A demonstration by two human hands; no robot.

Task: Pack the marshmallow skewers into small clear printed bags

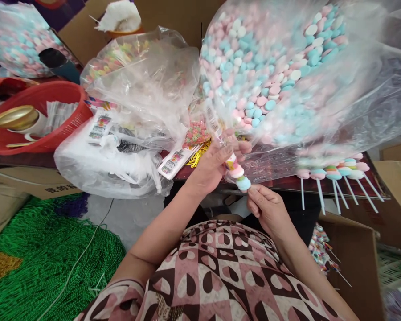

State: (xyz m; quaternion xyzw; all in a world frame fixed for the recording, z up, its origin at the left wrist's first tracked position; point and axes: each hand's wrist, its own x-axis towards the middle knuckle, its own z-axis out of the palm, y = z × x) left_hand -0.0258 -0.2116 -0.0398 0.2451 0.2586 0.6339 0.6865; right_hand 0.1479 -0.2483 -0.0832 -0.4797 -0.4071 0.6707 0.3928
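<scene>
A marshmallow lollipop (243, 183) with pink, green and blue layers hangs between my hands. My right hand (269, 207) pinches it at its blue lower end, where the fingers hide the stick. My left hand (214, 167) is closed around a clear printed wrapper (232, 162), whose mouth meets the top of the lollipop. To the right, several finished-looking marshmallow lollipops (334, 173) lie in a row, their white sticks poking out past the table edge. Behind my hands lies a big clear bag of pink, blue and white marshmallows (270, 104).
A bag of ring-shaped gummies (123, 58) and a bag of flat wrappers (87, 167) lie left. Further left stands a red basket (63, 120). Gold twist ties (200, 154) lie behind my left hand. A cardboard box (357, 258) holds wrapped lollipops below; green strands (60, 249) cover the floor.
</scene>
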